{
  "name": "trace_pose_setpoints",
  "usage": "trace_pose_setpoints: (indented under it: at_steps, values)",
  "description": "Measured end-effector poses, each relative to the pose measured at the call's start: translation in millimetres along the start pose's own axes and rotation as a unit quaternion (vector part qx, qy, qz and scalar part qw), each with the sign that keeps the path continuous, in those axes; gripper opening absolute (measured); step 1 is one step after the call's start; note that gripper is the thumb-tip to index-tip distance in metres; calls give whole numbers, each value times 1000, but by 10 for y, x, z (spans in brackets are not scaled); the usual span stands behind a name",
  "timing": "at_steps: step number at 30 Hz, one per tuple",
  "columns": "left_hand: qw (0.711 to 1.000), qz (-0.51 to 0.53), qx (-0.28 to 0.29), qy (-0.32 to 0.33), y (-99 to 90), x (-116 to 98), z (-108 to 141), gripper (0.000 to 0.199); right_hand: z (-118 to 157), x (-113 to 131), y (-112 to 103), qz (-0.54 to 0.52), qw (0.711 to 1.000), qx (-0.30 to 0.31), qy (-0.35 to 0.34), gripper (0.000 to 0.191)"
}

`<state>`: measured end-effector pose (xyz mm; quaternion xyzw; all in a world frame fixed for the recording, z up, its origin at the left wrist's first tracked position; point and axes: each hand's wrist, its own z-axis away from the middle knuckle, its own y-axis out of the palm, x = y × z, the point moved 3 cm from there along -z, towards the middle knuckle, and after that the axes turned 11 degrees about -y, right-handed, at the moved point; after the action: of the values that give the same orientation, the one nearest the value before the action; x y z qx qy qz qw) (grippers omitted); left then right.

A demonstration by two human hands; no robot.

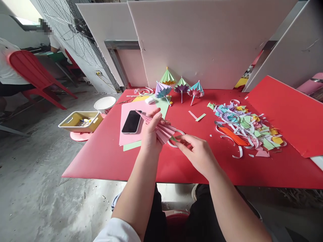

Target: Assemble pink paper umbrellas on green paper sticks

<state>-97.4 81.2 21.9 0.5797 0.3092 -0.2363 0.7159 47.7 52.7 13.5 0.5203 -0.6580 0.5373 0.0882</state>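
My left hand [154, 129] is closed around a pink pleated paper umbrella [164, 133], half folded, its tip pointing up and left. At the umbrella's lower right end, my right hand [193, 148] pinches a small green paper piece [173, 138] that shows at the pleats' open side. A white ring, perhaps a tape roll [179, 132], lies on the table behind my fingers and is partly hidden. Left of my left hand a black phone [131, 122] rests on pink paper [123, 137]. Several finished paper umbrellas [181, 88] stand at the back.
Paper scraps [248, 126] are heaped on the right of the red table [101, 164], with an orange utility knife [233, 135] among them. A red board [285, 114] lies at far right. A yellow basket [80, 122] and white bucket [104, 103] stand left. Another person sits far left.
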Motion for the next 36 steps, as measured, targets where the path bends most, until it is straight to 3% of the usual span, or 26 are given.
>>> trace_pose_setpoints:
  at_steps: [9, 14, 18, 21, 30, 36]
  values:
    - [998, 8, 58, -17, 45, -2, 52, 29, 7, 40, 35, -27, 997, -78, 3, 13]
    - [998, -8, 58, -31, 46, -11, 63, 28, 2, 42, 4, -44, 996, -75, 34, 14]
    - [999, -7, 36, -35, 18, 9, 25, 25, -14, 27, -40, -87, 994, -25, 52, 22]
    - [999, 13, 21, -42, 6, 31, -3, 23, -24, 31, -83, -111, 992, -40, 53, 22]
    - [999, 38, -7, -37, 53, 65, 25, 21, -11, 37, 45, 64, 990, -121, -32, 13]
    - [997, 53, -39, -40, 17, 79, -6, 22, -1, -4, 65, 51, 993, -107, -28, 12]
